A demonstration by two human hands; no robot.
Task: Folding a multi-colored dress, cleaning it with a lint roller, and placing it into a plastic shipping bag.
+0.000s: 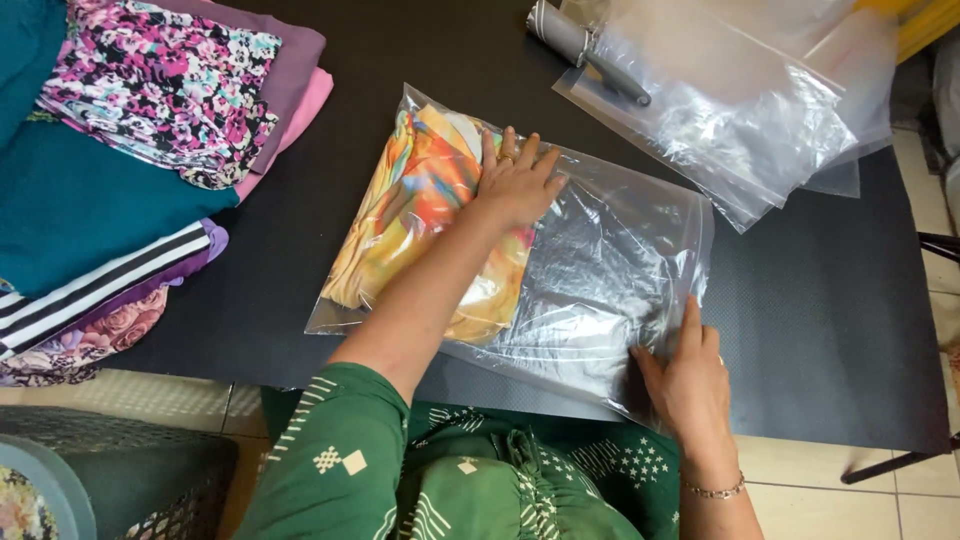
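Head view shows the left hand (515,180) pressed flat, fingers spread, on a folded yellow-orange patterned cloth (420,225) inside a clear plastic bag (600,270) on the black table (830,300), seemingly flattening it. The right hand (690,385), fingers flat and holding nothing, pins the bag's near corner. Its long axis runs left-right, slightly skewed.
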